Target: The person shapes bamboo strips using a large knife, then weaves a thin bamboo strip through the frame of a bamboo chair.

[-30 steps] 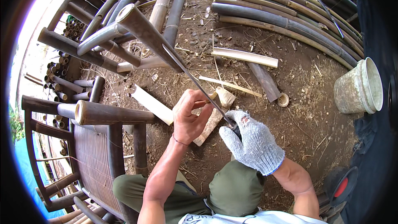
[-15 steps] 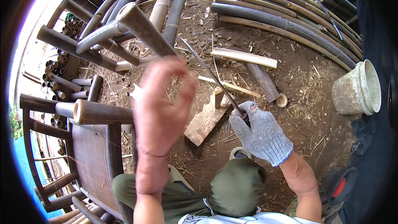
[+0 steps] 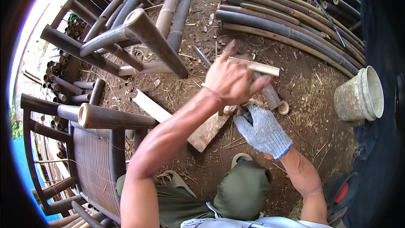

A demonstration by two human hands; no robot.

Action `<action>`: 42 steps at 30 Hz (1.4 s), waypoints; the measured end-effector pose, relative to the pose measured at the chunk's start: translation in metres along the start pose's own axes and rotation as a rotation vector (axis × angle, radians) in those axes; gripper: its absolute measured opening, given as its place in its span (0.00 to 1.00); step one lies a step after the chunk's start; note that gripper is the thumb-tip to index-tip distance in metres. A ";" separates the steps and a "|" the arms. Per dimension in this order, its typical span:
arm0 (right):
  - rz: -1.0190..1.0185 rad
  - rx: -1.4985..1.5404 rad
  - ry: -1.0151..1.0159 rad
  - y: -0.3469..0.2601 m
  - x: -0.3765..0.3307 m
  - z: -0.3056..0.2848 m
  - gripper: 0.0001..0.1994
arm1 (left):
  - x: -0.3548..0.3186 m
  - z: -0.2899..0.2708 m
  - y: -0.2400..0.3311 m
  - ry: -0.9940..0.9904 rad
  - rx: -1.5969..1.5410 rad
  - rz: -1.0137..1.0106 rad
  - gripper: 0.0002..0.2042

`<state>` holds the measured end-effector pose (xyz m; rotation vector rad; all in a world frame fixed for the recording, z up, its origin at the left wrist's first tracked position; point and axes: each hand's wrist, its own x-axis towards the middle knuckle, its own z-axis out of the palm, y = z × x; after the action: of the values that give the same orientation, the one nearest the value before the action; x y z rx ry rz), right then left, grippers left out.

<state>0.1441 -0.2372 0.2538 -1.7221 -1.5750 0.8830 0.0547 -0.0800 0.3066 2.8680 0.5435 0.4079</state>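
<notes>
My left hand (image 3: 234, 80), bare and slightly blurred, reaches across the middle with its fingers spread apart. Nothing shows in its grasp. It is over a pale split bamboo piece (image 3: 265, 68) and covers part of it. My right hand (image 3: 266, 130), in a grey knitted glove, is closed round the dark handle of a long knife (image 3: 201, 56). The blade points up and to the left, and my left hand hides its middle stretch. Below the left wrist lies a rough wooden block (image 3: 206, 134) on the ground. Another split bamboo piece (image 3: 148, 104) is partly behind my left forearm.
A dark bamboo chair frame (image 3: 118, 116) stands at the left, and another bamboo frame (image 3: 158, 42) beyond it. Long bamboo poles (image 3: 278, 23) are stacked at the far right. A dirty white bucket (image 3: 352, 95) stands at right. A short dark bamboo length (image 3: 270, 95) lies ahead.
My left hand has swung to the right and forward, over the blade and the pale bamboo piece. My right hand stays nearly in place with the knife.
</notes>
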 end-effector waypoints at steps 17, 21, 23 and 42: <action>0.171 -0.427 0.077 0.087 0.005 -0.021 0.19 | -0.043 0.029 -0.020 -0.399 0.090 -0.335 0.39; 0.287 -0.130 0.117 0.122 -0.009 0.012 0.16 | -0.139 0.038 -0.043 -1.383 -0.041 -0.533 0.16; 0.323 -0.033 0.129 0.148 -0.013 0.030 0.17 | -0.187 0.050 -0.040 -1.302 -0.229 -0.721 0.11; -0.236 -0.129 -0.017 0.101 -0.021 0.049 0.25 | -0.183 0.116 0.082 0.246 -0.851 -1.024 0.11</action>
<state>0.1600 -0.2661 0.1445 -1.5758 -1.8369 0.6932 -0.0467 -0.2407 0.1744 1.4843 1.3501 0.5901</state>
